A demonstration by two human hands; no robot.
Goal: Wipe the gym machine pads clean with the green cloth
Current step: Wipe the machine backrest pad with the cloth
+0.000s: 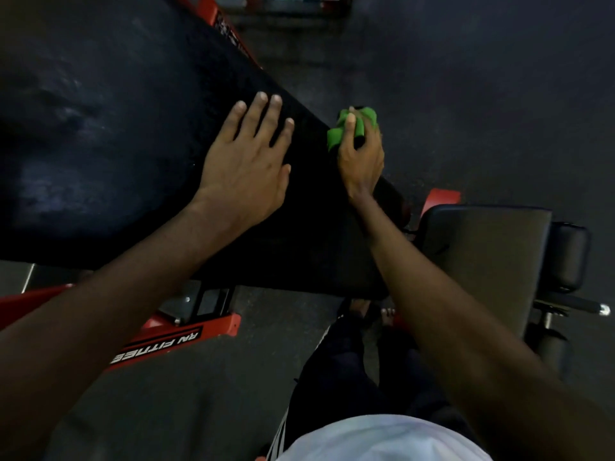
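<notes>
A long black back pad of a gym bench slants across the left and middle of the view. My left hand lies flat on it, fingers spread, holding nothing. My right hand grips the bunched green cloth and presses it against the pad's right side edge. A smaller black seat pad sits to the right, below that hand. Part of the cloth is hidden under my fingers.
The bench's red frame with white lettering runs along the floor at lower left. A small black roller pad and a chrome-tipped bar stand at the far right. My legs and feet stand by the bench on the dark floor.
</notes>
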